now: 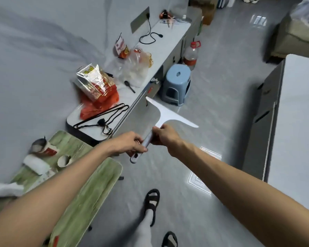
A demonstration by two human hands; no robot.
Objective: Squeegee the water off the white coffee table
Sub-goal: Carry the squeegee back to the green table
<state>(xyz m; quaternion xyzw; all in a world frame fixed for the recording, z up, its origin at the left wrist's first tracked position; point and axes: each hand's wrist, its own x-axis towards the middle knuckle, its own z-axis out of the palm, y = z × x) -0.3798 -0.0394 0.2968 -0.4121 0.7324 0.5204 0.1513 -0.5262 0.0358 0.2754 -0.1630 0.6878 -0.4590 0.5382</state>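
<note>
Clearly both hands are on the squeegee [169,114], which hangs in the air over the grey floor [221,86], touching no surface. The left hand [132,144] is curled round the lower part of the grey handle, with the handle's looped end sticking out below the fist. The right hand [166,135] grips higher up, just under the neck where the handle meets the white blade. The blade points up and away from the person, tilted, with one tip toward the long tabletop [164,40] on the left and the other toward the right.

The white tabletop [300,113] stands at the right edge of the view, well apart from the squeegee, above grey drawer fronts; whether it is wet cannot be told.

The long tabletop carries snack bags [95,82], a red bag [98,104] under them, a black cord [103,120] near its near end, a dark spoon [129,86] and clear plastic bags farther back. A blue stool [177,84] sits on the floor just beside it, with a large bottle [191,54] behind the stool.

At lower left a green tabletop [89,189] holds a tipped red cup [45,148], a paper roll [36,164] and a small cup [63,160]. A foot in a black sandal [152,200] shows below the arms.
</note>
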